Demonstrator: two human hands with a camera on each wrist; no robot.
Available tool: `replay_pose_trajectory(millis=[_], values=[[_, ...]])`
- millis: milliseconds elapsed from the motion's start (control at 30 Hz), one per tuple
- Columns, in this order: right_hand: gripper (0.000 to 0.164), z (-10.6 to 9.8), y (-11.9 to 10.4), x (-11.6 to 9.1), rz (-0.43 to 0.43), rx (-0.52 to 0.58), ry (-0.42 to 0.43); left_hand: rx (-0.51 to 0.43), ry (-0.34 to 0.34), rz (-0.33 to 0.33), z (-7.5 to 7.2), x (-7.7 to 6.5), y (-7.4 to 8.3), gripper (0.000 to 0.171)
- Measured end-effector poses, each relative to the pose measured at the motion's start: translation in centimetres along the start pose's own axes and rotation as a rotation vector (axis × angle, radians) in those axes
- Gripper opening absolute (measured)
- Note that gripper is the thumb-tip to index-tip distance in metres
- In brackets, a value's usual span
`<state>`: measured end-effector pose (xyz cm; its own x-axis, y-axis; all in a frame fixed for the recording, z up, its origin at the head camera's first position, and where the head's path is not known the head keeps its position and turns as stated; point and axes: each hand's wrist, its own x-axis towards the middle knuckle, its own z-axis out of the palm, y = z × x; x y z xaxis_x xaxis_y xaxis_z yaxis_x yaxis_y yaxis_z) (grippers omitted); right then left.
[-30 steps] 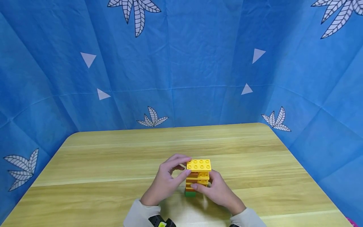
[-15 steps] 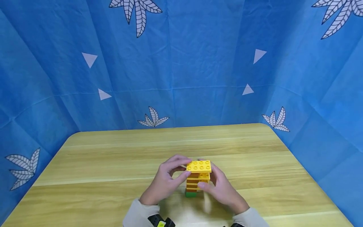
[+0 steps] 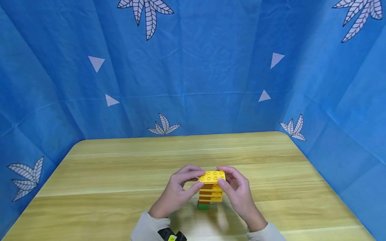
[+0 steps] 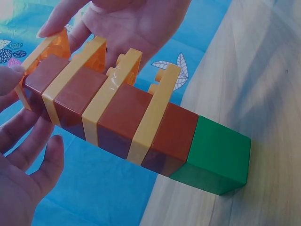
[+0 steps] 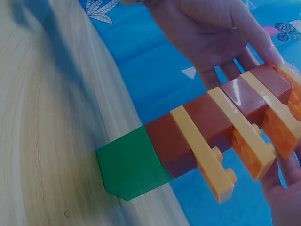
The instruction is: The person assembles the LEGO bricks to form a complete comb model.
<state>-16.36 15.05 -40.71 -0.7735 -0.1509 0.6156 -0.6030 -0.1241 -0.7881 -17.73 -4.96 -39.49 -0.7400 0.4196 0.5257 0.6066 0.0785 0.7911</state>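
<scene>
A toy-brick tower stands upright on the table, with a green brick (image 3: pixel 203 207) at its base. Above that, brown bricks (image 4: pixel 124 110) alternate with thin yellow plates (image 5: pixel 202 153) that jut out to the right. On top lies a yellow studded plate (image 3: pixel 212 177). My left hand (image 3: pixel 178 185) pinches its left end between thumb and fingers. At the plate's right end, my right hand (image 3: pixel 239 192) has its thumb on the near edge and forefinger at the far edge. In the left wrist view, the right palm (image 4: pixel 136 28) shows behind the projecting plates.
The tower is near the front of a wooden table (image 3: pixel 120 167). A blue cloth (image 3: pixel 211 67) with white leaf and triangle prints hangs behind and at both sides. A dark device (image 3: pixel 172 234) is strapped at the left wrist.
My right hand has risen from the lower plates on the tower's right side to the right end of the top yellow plate. The left hand has stayed at the left end.
</scene>
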Motion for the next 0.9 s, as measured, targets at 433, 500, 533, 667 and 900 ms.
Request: replay_pose_trajectory(millis=[433,500,533,667,900], values=[[0.036,-0.1,0.8,-0.4,-0.042,0.029,-0.020,-0.007,-0.002,0.019,0.0,-0.3,-0.2,0.029],[0.036,0.0,0.8,-0.4,-0.039,0.030,-0.017,-0.008,-0.004,0.015,0.0,-0.3,-0.2,0.029],[0.035,0.0,0.8,-0.5,-0.033,0.028,-0.014,-0.005,-0.004,0.016,0.0,-0.3,-0.2,0.029],[0.032,0.0,0.9,-0.5,0.008,0.015,-0.008,0.017,-0.002,0.020,-0.1,-0.3,-0.2,0.028],[0.028,0.0,1.3,-0.8,0.057,-0.001,-0.006,0.045,-0.015,0.030,-0.3,-0.4,-0.7,0.028]])
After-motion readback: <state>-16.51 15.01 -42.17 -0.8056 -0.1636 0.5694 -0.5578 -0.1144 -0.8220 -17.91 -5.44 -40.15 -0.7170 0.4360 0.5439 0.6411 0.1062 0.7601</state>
